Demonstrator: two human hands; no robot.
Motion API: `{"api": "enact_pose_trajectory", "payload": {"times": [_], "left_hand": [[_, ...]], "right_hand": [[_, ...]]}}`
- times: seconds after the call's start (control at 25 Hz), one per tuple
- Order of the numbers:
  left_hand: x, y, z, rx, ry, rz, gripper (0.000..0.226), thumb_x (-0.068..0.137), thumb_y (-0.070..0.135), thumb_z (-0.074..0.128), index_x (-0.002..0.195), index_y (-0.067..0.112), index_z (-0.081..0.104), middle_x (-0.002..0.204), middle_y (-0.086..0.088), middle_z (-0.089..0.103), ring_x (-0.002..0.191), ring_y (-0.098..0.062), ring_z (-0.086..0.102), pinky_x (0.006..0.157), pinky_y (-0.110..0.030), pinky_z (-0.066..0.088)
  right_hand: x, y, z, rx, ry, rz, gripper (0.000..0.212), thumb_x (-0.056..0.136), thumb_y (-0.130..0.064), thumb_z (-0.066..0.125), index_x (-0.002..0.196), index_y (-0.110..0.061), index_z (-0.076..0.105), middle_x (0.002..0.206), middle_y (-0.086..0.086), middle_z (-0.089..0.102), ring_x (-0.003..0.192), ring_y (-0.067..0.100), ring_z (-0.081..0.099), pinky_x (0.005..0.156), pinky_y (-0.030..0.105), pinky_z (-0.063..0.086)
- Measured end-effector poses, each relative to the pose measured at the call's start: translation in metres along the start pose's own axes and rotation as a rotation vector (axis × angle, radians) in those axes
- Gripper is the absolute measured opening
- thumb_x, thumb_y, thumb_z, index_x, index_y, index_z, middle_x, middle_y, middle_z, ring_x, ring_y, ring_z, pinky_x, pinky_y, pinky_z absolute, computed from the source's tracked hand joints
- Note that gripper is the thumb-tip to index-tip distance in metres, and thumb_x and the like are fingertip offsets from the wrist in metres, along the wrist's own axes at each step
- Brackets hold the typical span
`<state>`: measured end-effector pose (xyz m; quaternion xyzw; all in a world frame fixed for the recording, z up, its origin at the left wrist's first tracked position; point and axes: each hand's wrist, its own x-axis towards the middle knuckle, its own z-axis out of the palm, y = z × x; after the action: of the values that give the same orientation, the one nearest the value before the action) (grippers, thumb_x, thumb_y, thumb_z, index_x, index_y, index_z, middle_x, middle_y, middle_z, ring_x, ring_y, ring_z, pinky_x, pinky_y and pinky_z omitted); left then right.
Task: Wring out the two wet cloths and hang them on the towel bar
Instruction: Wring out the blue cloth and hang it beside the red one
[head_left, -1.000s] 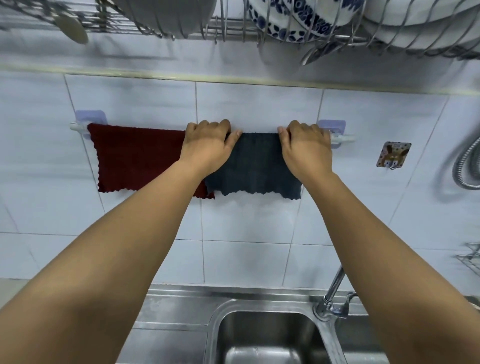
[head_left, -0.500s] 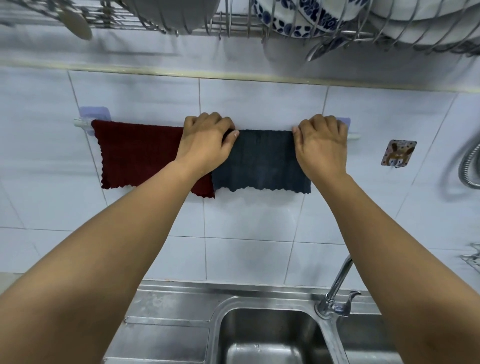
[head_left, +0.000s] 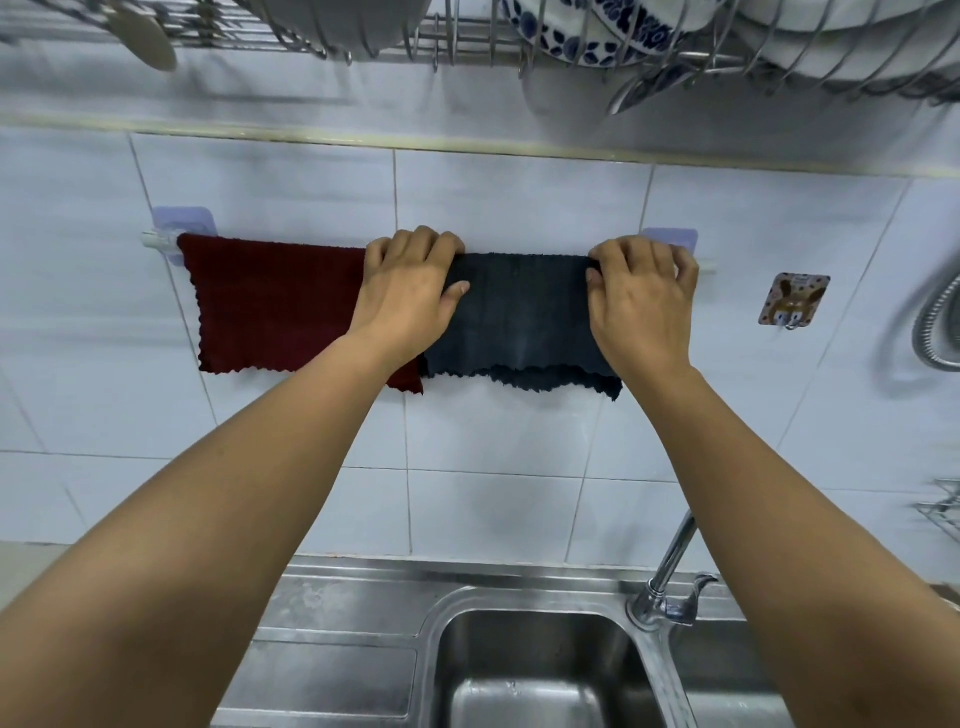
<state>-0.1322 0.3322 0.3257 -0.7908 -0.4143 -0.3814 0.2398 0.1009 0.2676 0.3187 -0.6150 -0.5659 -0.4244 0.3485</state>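
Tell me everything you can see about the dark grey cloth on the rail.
The dark grey cloth looks like ribbed, soft fabric with a wavy lower hem. It hangs folded over the towel bar against the white tiles, spread flat. The left hand grips its left top corner, the right hand its right. Its left edge meets the red cloth.

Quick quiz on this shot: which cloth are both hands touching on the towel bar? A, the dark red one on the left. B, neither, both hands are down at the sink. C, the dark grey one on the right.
C: the left hand and right hand grip the top corners of the dark grey cloth, draped over the towel bar beside the dark red cloth.
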Motion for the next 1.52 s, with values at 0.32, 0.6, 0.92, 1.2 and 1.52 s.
{"api": "enact_pose_trajectory", "payload": {"times": [0.32,0.6,0.92,1.2,1.52], "left_hand": [[-0.023,-0.004,0.012,0.063,0.123,0.059,0.042,0.087,0.024,0.064,0.127,0.015,0.054,0.128,-0.007,0.057,0.121,-0.026,0.053,0.103,-0.041,0.027],[-0.069,0.035,0.019,-0.134,0.247,-0.232,0.022,0.092,0.034,0.054,0.104,0.016,0.057,0.101,-0.004,0.059,0.092,-0.025,0.054,0.082,-0.039,0.041],[-0.076,0.063,0.032,-1.451,-0.304,-1.269,0.038,0.085,0.057,0.058,0.093,0.020,0.056,0.094,0.004,0.055,0.091,-0.015,0.056,0.090,-0.032,0.048],[-0.072,0.060,0.035,-1.994,0.193,-1.400,0.029,0.093,0.013,0.062,0.121,0.013,0.058,0.121,-0.006,0.065,0.106,-0.020,0.064,0.095,-0.033,0.050],[-0.083,0.069,0.000,-2.142,0.196,-1.511,0.015,0.089,0.006,0.065,0.104,0.005,0.063,0.110,-0.010,0.067,0.097,-0.020,0.066,0.082,-0.030,0.054]], "right_hand": [[-0.016,0.005,0.001,0.043,0.095,-0.001,0.024,0.094,-0.015,0.049,0.115,-0.016,0.061,0.117,0.005,0.062,0.112,0.025,0.051,0.102,0.038,0.029],[-0.048,0.001,0.000,0.326,0.103,0.436,0.030,0.091,-0.028,0.051,0.118,-0.018,0.051,0.119,0.003,0.055,0.110,0.024,0.050,0.096,0.038,0.034],[-0.076,0.003,0.015,0.840,-0.389,0.903,0.036,0.084,-0.056,0.056,0.099,-0.024,0.050,0.092,-0.010,0.062,0.094,0.017,0.059,0.099,0.043,0.038],[-0.076,0.011,-0.004,1.210,-0.411,1.044,0.023,0.090,-0.028,0.061,0.083,-0.017,0.042,0.092,0.002,0.055,0.087,0.018,0.053,0.081,0.032,0.046],[-0.075,0.013,-0.032,1.460,-0.502,1.178,0.027,0.092,-0.014,0.060,0.117,-0.009,0.051,0.105,0.007,0.063,0.092,0.020,0.065,0.082,0.036,0.053]]}}
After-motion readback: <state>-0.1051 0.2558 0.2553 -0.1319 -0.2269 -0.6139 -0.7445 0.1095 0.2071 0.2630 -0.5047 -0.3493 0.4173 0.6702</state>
